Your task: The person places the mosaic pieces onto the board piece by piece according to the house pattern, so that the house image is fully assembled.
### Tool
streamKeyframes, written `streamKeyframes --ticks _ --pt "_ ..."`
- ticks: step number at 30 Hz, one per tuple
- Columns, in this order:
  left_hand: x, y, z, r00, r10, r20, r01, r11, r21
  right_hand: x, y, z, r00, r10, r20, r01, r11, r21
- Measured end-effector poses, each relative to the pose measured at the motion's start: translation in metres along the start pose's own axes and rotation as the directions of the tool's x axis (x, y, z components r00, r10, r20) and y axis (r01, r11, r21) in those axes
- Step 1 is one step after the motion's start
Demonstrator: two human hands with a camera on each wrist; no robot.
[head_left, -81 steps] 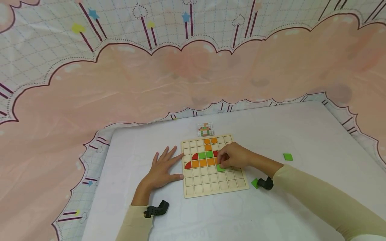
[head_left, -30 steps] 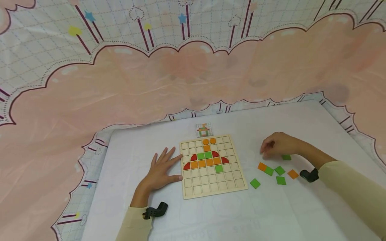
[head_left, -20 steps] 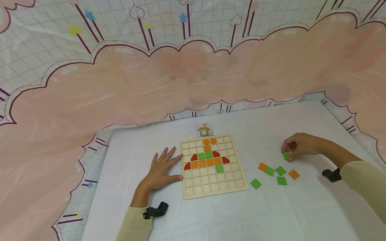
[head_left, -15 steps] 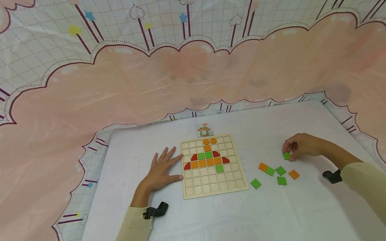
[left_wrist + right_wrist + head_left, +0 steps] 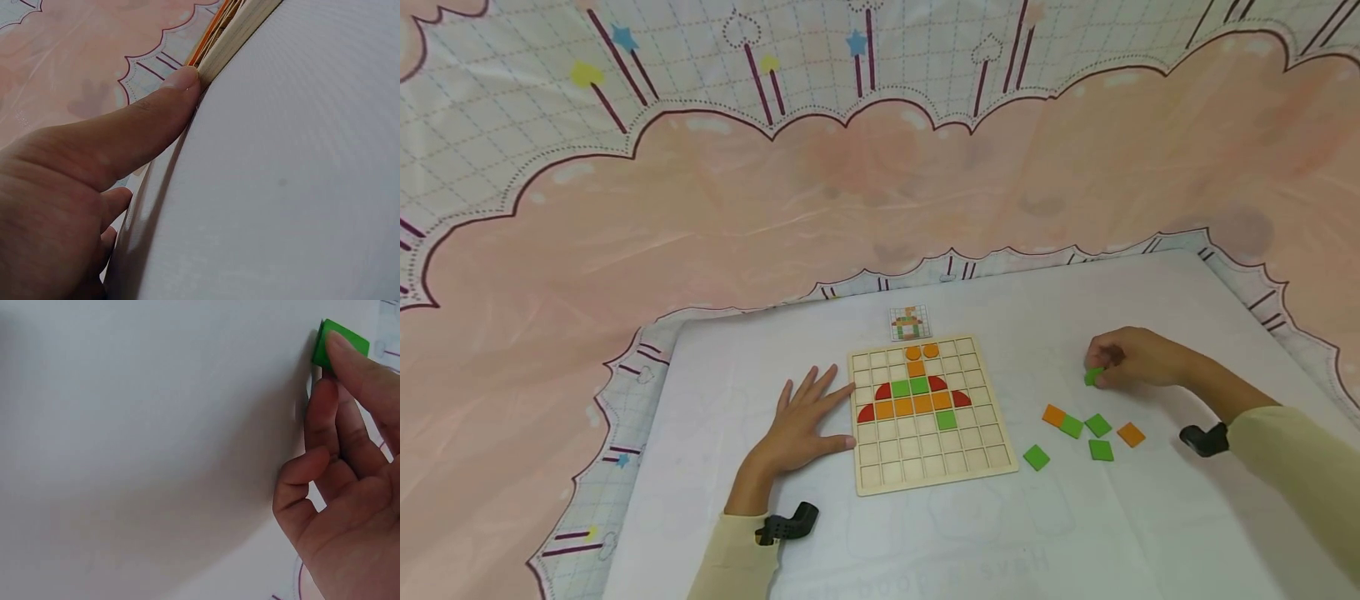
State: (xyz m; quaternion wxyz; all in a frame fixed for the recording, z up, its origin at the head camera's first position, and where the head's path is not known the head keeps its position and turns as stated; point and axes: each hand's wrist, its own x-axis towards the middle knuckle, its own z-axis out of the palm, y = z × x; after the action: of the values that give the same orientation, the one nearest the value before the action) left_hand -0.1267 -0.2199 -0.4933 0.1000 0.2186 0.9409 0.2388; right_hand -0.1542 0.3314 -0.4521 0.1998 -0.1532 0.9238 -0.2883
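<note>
My right hand (image 5: 1138,357) pinches a green square tile (image 5: 347,342) between thumb and fingers, over the right part of the table. In the right wrist view the thumb lies across the tile's face. My left hand (image 5: 801,429) is spread on the table, its thumb and index fingertips touching the left edge of the wooden grid board (image 5: 925,458). The left wrist view shows the left thumb (image 5: 144,128) against the board's side. Set in the grid are orange round pieces (image 5: 913,353), orange squares (image 5: 913,406), green squares (image 5: 947,419) and red quarter-circle pieces (image 5: 961,399).
Loose green tiles (image 5: 1037,457) and orange tiles (image 5: 1131,434) lie right of the board, below the right hand. Behind the board is a small pattern card (image 5: 910,322). A patterned cloth (image 5: 850,192) rises beyond the white tabletop (image 5: 925,550).
My right hand has left the board for the loose tiles, taken hold of a green tile and moved it slightly left. A green square now shows uncovered in the board. The left hand stays put.
</note>
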Motion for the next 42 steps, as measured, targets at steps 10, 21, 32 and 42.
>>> streamKeyframes --ticks 10,21,32,42 --pt "0.0 0.001 -0.001 1.0 0.001 0.003 -0.001 1.0 -0.006 0.023 -0.03 0.014 0.999 -0.037 -0.039 0.042 0.99 0.136" --pt "0.0 0.001 0.001 1.0 0.008 -0.005 -0.008 1.0 -0.011 0.057 -0.071 0.036 0.995 -0.097 -0.014 0.097 0.959 0.267" --pt "0.0 0.001 0.001 1.0 -0.004 -0.003 0.004 1.0 0.001 0.086 -0.108 0.062 0.984 -0.159 0.074 0.13 0.945 0.301" --pt "0.0 0.003 -0.001 1.0 -0.01 0.001 0.01 1.0 0.004 0.103 -0.147 0.081 0.973 -0.204 0.11 0.162 0.937 0.31"
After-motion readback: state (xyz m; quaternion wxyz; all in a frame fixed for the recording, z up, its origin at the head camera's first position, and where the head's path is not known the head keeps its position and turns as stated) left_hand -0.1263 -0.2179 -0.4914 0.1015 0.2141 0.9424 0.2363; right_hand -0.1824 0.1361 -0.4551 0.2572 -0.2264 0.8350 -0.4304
